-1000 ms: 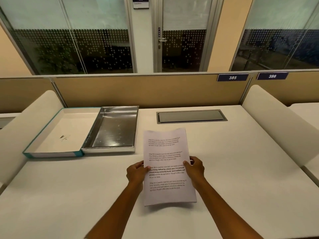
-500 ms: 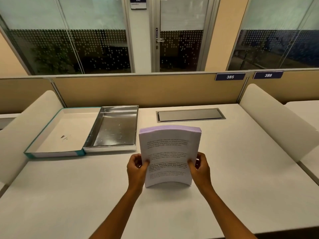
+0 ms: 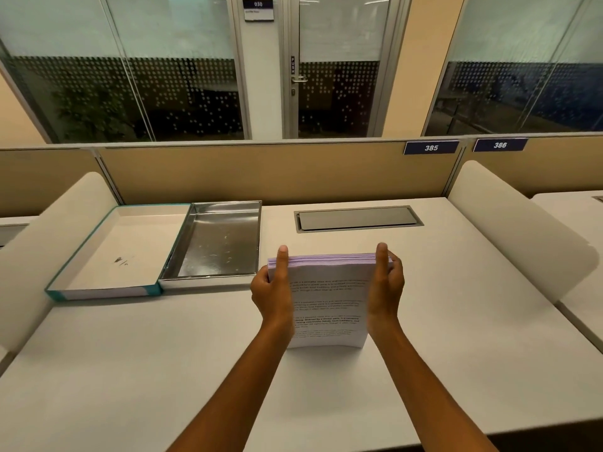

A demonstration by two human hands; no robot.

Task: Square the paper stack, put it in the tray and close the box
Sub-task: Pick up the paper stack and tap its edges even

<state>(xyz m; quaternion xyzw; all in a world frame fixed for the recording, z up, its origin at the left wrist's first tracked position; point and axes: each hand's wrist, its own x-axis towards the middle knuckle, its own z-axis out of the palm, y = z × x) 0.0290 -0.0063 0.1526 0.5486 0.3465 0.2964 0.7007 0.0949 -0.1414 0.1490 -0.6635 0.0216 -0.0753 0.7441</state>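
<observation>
A white worktop [image 3: 456, 321] is carrying a closed grey cable hatch [image 3: 357, 219] near its far edge. Behind it, number plates 385 [image 3: 431, 147] and 386 [image 3: 500, 145] are sitting on a tan partition [image 3: 261, 171].

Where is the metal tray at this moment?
In the head view, the metal tray lies empty on the desk, left of the paper stack and right beside the open teal-edged box.

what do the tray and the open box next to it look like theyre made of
The tray looks like polished metal, probably steel: its floor is mirror-bright with fine scuffs. The box on the tray's left looks like card or paperboard, matte cream inside with teal edging and a small dark mark on its floor; the exact stock can't be told.
</observation>
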